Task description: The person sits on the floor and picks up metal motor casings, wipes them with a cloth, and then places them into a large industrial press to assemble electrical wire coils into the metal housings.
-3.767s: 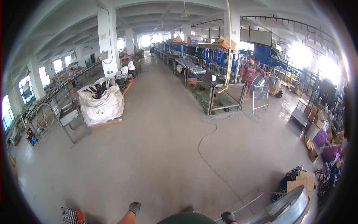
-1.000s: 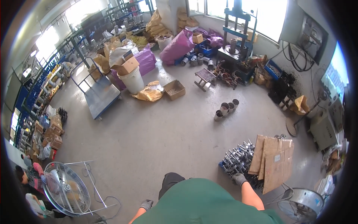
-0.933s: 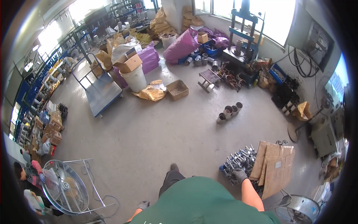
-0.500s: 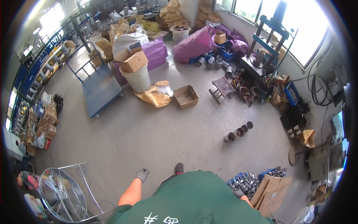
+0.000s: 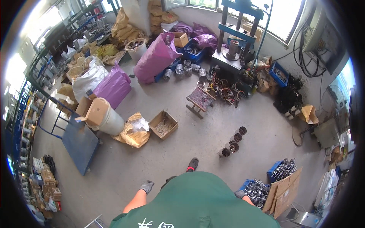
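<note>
My left hand [image 5: 146,186], in a grey glove, hangs at my left side above the floor. Its fingers are loosely bent and slightly apart, with nothing in them. Past the right side of my green shirt shows my right hand [image 5: 240,194], also gloved in grey; its fingers are mostly hidden. In this view it is beside a blue crate of metal shaft-like parts [image 5: 257,191], apparently not gripping any. On the floor ahead and to the right stands a short row of hollow metal cylinders [image 5: 234,147], upright with dark openings.
Ahead stand a low woven stool [image 5: 201,97], a carton of small bits [image 5: 163,125] and a yellow sack [image 5: 134,131]. A blue platform cart [image 5: 80,142] is at left. By the window rises a press [image 5: 232,57], with wires [image 5: 226,91] near its base. Cardboard [image 5: 283,193] leans at right.
My view has swung right and forward: the cart, stool and press sit further left, and the cylinders look nearer. The fan at lower left has almost left the view. Both hands stay low.
</note>
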Tool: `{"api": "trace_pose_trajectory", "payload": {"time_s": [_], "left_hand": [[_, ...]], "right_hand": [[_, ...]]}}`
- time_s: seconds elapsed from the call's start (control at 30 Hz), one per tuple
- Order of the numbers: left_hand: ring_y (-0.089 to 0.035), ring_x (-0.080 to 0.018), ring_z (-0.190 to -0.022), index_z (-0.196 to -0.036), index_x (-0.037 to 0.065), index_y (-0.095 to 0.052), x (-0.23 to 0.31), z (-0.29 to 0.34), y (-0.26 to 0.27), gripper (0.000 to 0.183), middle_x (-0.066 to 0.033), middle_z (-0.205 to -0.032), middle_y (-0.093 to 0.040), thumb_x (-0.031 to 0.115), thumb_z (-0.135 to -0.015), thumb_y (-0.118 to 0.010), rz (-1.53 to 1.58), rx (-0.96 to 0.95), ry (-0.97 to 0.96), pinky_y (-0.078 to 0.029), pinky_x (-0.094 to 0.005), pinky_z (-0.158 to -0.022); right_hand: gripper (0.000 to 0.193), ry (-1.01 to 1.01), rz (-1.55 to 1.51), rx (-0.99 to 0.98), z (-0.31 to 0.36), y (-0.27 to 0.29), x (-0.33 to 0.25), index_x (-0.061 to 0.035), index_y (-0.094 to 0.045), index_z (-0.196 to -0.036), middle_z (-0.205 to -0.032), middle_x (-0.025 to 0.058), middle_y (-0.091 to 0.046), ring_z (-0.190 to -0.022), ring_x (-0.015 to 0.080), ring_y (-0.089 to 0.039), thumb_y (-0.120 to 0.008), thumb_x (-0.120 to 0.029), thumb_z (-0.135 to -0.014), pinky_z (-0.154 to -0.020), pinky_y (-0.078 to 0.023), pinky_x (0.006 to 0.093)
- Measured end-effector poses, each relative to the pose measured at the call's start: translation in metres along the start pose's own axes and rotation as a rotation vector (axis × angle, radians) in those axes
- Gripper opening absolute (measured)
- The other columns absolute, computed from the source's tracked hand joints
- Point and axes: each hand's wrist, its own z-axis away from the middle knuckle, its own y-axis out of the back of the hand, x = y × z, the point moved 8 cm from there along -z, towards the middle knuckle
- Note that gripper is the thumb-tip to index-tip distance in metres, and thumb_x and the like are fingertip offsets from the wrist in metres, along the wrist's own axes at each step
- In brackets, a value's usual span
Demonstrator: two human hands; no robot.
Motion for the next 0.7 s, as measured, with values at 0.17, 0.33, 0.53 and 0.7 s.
{"api": "trace_pose_trajectory", "payload": {"time_s": [0.17, 0.33, 0.53, 0.7], "left_hand": [[-0.066, -0.0352, -0.115, -0.122, 0.007, -0.070, 0.061, -0.054, 0.040, 0.049, -0.0179, -0.122, -0.071, 0.045, -0.092, -0.064, -0.123, -0.087, 0.015, -0.049, -0.0452, -0.101], [-0.066, -0.0351, -0.116, -0.125, 0.004, -0.068, 0.124, -0.115, 0.100, 0.051, -0.0181, -0.124, -0.071, 0.044, -0.093, -0.063, 0.093, -0.045, 0.104, -0.049, -0.0458, -0.099], [-0.059, -0.0382, -0.126, -0.129, 0.005, -0.067, 0.268, -0.199, 0.170, 0.054, -0.0204, -0.133, -0.064, 0.046, -0.096, -0.055, -0.334, -0.127, -0.020, -0.045, -0.0451, -0.107], [-0.065, -0.0387, -0.114, -0.118, 0.005, -0.071, 0.497, -0.265, 0.227, 0.049, -0.0235, -0.121, -0.068, 0.044, -0.091, -0.060, -0.361, -0.105, -0.280, -0.051, -0.0449, -0.098]], "right_hand": [[0.019, -0.189, -0.217, -0.054, -0.032, 0.180, 0.006, -0.0164, -0.077, -0.099, -0.099, 0.0059, -0.077, -0.091, 0.0268, -0.073, -0.076, -0.017, -0.080, -0.078, -0.058, 0.0407], [0.019, -0.377, -1.521, 0.424, -0.062, 0.345, 0.055, -0.0077, -0.065, -0.109, -0.095, 0.0080, -0.073, -0.081, 0.0222, -0.073, -0.063, -0.017, -0.092, -0.067, -0.057, 0.0372], [0.014, -0.343, -1.663, 0.526, -0.104, 0.453, 0.059, -0.0049, -0.067, -0.096, -0.076, 0.0062, -0.066, -0.062, 0.0179, -0.063, -0.063, -0.016, -0.089, -0.053, -0.048, 0.0308], [0.033, -0.141, -0.141, 0.337, -0.169, 0.360, 0.138, -0.0113, -0.075, -0.109, -0.114, 0.0214, -0.071, -0.109, 0.0385, -0.068, -0.058, -0.032, -0.090, -0.098, -0.052, 0.0473]]}}
